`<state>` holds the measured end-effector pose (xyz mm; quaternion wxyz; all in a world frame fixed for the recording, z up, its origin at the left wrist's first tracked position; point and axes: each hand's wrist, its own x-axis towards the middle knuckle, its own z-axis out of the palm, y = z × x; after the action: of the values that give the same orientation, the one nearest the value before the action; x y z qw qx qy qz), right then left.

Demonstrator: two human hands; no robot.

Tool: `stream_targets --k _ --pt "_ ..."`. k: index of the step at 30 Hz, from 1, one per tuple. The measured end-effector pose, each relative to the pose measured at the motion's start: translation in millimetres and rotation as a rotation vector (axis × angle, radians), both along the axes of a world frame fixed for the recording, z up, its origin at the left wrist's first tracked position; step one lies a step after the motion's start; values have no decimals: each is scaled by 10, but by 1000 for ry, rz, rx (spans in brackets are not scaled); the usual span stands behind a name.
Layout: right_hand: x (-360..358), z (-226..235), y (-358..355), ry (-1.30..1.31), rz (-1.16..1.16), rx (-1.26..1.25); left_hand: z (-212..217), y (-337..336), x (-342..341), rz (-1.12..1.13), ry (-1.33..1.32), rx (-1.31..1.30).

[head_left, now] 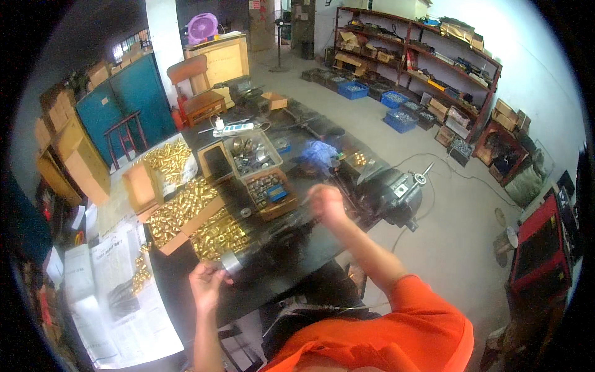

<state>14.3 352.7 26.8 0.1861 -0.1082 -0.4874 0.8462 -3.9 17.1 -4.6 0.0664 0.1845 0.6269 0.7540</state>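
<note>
At the table's near edge, my left hand (208, 284) has its fingertips pinched together against a short silver metal cylinder (231, 263); whatever lies between them is too small to make out. Beside the cylinder, small brass fittings (222, 237) fill an open cardboard box. My right hand (326, 204) is closed like a fist over the dark machine bed, slightly blurred, and what it grips is hidden. Just beyond it lies a crumpled blue cloth (318, 156). To its right stands a dark round machine head (390, 193) with a metal shaft.
More brass fittings (168, 162) lie at the left on newspaper (145, 322). A tray of metal parts (253, 152) and a wooden box of tooling (268, 193) stand mid-table. Blue crates (400, 120) line the floor before a shelf rack (406, 53). A cable (468, 177) crosses the floor.
</note>
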Motion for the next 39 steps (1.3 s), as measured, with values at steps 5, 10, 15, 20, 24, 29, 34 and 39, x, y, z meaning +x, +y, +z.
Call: stream_targets --k 5,10,15,20,24,29,34,39 --pt "-615 -447 30 51 -81 -159 -113 6 21 88 59 -3" --pt "-507 -1313 271 -35 -215 457 33 39 59 63 19 -161" --pt "-116 -1185 32 -212 -142 -16 3 -47 96 -36 -111 67" --pt "-446 -1490 433 -324 -156 86 -17 -15 57 -38 -122 72" --pt "-781 -1164 491 74 -103 910 -8 -10 30 -16 -122 22" --pt "-308 -178 -23 95 -113 202 7 -54 -2 10 -135 40" --pt "338 -417 30 34 -148 193 2 -57 31 20 -204 105" --pt "111 -1364 287 -130 -169 116 -3 -57 -15 -15 -206 125"
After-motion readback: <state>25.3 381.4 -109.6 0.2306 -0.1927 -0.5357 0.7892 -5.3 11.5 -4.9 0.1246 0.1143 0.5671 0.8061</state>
